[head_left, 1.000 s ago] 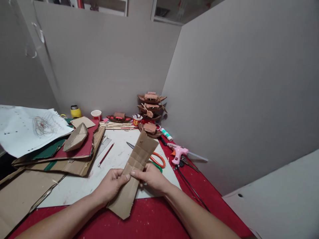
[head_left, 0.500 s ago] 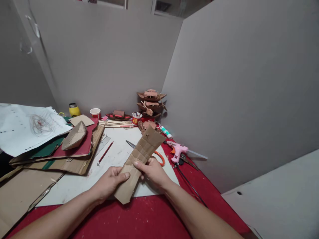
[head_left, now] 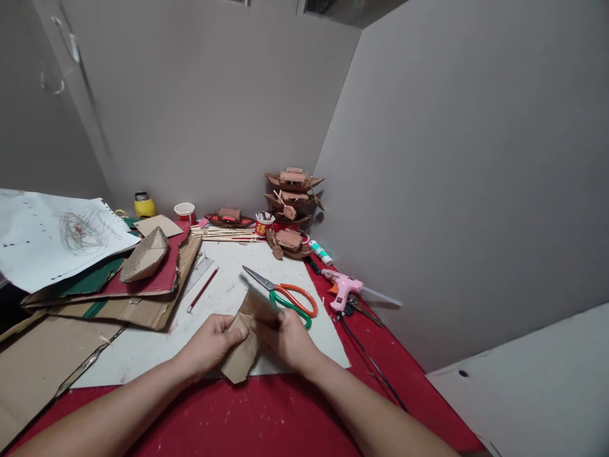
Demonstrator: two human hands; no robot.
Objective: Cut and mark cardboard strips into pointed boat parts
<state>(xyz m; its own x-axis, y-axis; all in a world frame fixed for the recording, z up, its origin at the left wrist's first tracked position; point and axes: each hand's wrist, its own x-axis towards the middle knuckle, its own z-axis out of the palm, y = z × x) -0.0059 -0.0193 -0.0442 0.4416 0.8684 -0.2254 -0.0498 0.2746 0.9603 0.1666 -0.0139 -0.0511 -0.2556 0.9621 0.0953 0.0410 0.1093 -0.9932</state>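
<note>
From the head view, both hands meet over the near edge of a white board (head_left: 143, 355) that lies on the red table (head_left: 266, 419). The left hand (head_left: 212, 343) and the right hand (head_left: 285, 339) are each closed on a piece of brown cardboard (head_left: 242, 355), thumbs on top and fingers tucked beneath, pinching it from opposite sides; its upper part looks bent back toward the person, and the motion blur there hides the exact fold. The grip on both edges seems meant to keep the strip steady while it is creased, low above the board. Just beyond the right hand lie scissors (head_left: 285, 297) with orange and green handles, blades pointing left, close at hand. To the right a pink glue gun (head_left: 343, 289) rests on the red cloth with its black cord running toward the near edge. A red pencil (head_left: 203, 289) and a metal ruler (head_left: 197, 274) lie on the board's left side, beside a stack of cardboard sheets (head_left: 133, 304). At the back corner stand small model boats (head_left: 292, 190), piled one on another, out of the way.
</note>
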